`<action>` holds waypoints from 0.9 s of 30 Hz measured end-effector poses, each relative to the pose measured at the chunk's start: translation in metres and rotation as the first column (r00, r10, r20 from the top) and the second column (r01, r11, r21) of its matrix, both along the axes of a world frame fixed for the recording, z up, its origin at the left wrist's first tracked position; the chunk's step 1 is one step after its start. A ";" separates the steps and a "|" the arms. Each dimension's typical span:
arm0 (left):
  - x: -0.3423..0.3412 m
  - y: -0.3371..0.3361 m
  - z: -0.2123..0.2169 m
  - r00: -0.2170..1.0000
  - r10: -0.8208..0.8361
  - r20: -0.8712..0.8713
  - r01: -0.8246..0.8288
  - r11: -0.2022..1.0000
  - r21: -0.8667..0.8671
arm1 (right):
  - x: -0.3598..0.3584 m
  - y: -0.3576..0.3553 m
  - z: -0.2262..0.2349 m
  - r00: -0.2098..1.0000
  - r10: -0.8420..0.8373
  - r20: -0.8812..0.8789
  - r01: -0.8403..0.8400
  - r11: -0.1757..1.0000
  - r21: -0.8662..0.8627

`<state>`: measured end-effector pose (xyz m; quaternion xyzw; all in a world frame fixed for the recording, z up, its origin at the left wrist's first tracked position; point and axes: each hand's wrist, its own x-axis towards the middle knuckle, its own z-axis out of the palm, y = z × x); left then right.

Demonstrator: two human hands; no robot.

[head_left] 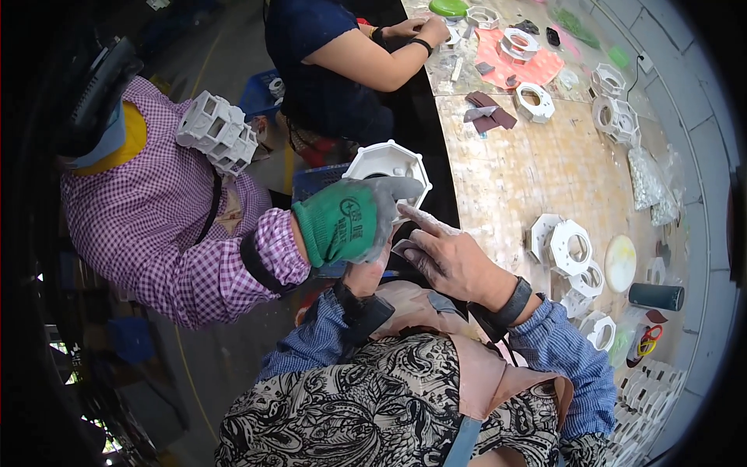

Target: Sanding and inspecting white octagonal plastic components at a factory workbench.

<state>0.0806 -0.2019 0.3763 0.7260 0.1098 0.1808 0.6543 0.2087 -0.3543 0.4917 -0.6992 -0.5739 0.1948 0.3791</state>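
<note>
A white octagonal frame (387,156) with a round opening is held up in front of me. A co-worker's hand in a green and grey glove (342,222) reaches across from the left, its fingers at the frame's near side. Behind that glove, my left hand (371,274) is mostly covered, so its fingers and grip are hidden. My right hand (459,261) is just right of the glove, its index finger stretched toward the frame's lower edge beside the gloved fingertips. The other fingers curl around a small grey piece (404,247), which looks like sandpaper.
The co-worker's other arm carries several stacked white frames (218,132). On the worktable (506,179) to the right are more frames (570,247), sandpaper sheets (490,113), a dark green cylinder (656,296) and scissors (649,340). Another person (342,54) works at its far end.
</note>
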 end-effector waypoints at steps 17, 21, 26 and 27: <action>0.031 -0.027 0.022 0.971 0.220 0.092 -0.089 0.692 -0.717 | 0.000 -0.037 -0.015 0.993 -0.050 0.104 0.033 0.987 0.160; 0.048 -0.026 0.038 0.964 0.143 0.224 0.082 0.639 -0.764 | 0.007 -0.056 -0.013 0.982 -0.187 -0.035 0.190 0.968 0.165; 0.060 -0.030 0.050 0.985 0.047 0.169 0.097 0.659 -0.746 | 0.012 -0.067 -0.017 0.933 -0.358 -0.042 0.360 0.917 0.172; 0.062 -0.031 0.054 0.982 0.050 0.183 0.109 0.641 -0.760 | 0.013 -0.068 -0.019 0.921 -0.388 -0.026 0.386 0.903 0.190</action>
